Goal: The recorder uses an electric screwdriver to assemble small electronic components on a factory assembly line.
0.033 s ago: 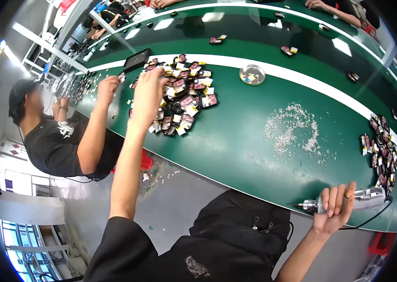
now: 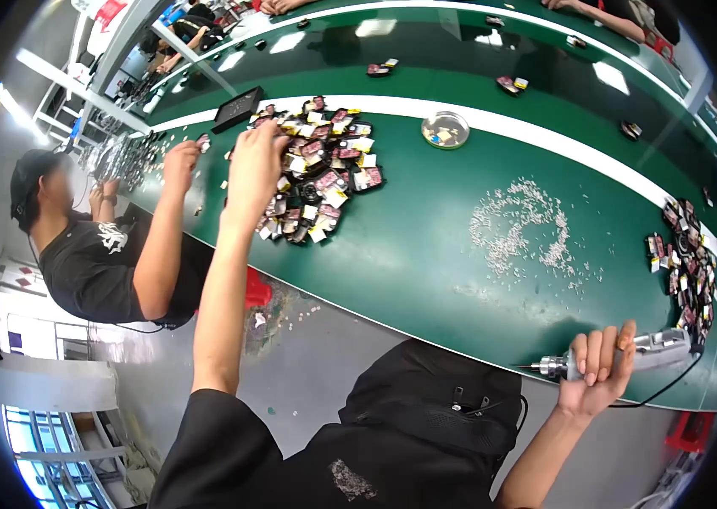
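Observation:
My left hand (image 2: 250,174) reaches forward over the left edge of a heap of small black electronic assemblies (image 2: 324,182) with pinkish circuit boards and white and yellow tabs. Its fingers are curled down, and the back of the hand hides anything between them. At the near right edge of the green table, my right hand (image 2: 600,365) is wrapped around a grey electric screwdriver (image 2: 663,343). The tool lies nearly level, its bit pointing left and a black cord trailing from its back end. Beyond it, many tiny silvery screw-like pieces (image 2: 555,246) are scattered on the tabletop.
A round clear dish (image 2: 458,142) holds small pieces. More assemblies (image 2: 685,263) crowd the right end. Left of the heap stand a black tray (image 2: 238,109) and a co-worker's raised hand (image 2: 180,165). A dark green conveyor belt (image 2: 451,68) carries a few assemblies behind the white strip.
The whole view has shifted slightly, so the table's things sit a little further left and up. My left hand stays at the heap; my right hand still grips the screwdriver.

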Demonstrator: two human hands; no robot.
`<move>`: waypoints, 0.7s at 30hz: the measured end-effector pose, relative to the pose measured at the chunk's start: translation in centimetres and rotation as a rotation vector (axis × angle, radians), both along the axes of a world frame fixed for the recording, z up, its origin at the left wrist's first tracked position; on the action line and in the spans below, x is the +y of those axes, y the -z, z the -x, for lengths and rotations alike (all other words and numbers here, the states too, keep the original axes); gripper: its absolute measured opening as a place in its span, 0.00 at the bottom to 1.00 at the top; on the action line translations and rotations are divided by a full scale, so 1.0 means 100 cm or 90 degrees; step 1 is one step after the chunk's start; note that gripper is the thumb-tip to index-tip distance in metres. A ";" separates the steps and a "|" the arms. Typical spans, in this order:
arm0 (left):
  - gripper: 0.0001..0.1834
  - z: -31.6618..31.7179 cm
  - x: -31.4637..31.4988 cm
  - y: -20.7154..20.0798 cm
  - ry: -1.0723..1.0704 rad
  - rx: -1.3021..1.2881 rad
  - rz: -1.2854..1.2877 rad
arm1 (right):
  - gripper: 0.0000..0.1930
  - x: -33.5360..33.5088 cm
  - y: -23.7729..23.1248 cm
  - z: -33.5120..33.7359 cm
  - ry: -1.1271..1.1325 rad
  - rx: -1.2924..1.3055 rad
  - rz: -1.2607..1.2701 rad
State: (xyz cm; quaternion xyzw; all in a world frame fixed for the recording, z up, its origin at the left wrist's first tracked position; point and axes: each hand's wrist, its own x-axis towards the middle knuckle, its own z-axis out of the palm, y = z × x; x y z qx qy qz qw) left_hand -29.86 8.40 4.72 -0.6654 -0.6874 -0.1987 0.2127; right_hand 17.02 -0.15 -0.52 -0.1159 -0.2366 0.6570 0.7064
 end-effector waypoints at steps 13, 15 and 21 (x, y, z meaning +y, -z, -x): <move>0.12 -0.197 -0.034 0.039 0.455 -0.106 0.126 | 0.08 -0.004 0.014 0.002 -0.033 0.111 0.060; 0.11 -0.199 -0.034 0.039 0.471 -0.069 0.127 | 0.08 -0.004 0.014 0.000 -0.033 0.120 0.058; 0.10 -0.198 -0.028 0.048 0.509 0.016 0.105 | 0.08 -0.007 0.015 -0.004 -0.045 0.120 0.054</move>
